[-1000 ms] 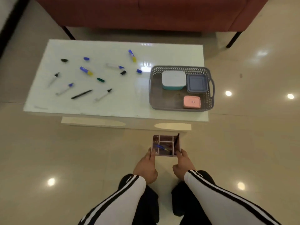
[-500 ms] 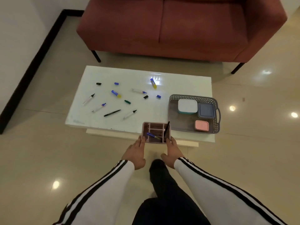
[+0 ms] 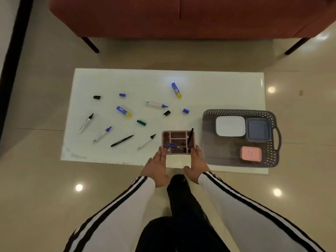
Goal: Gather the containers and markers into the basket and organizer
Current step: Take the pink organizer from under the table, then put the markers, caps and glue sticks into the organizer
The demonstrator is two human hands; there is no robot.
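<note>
Pink organizer [image 3: 178,142] (2 pens inside) in the grasp of left hand [image 3: 156,168] and right hand [image 3: 196,164].

One view only, from a head-worn wide-angle camera looking forward and steeply down. It stands above the near long edge of the white table [image 3: 209,91], whose whole top fits in frame. Straight lines bow toward the frame edges. The floor [image 3: 36,197] fills the lower corners and both sides. The sofa [image 3: 163,15] runs across the top, farthest from the lens, cut off by the upper edge. Sleeves and dark trousers [image 3: 181,224] enter from the bottom, nearest the lens. The left hand [image 3: 156,170] and right hand [image 3: 197,165] sit just below centre, at the table's near edge. With no second view, nothing overlaps.
</note>
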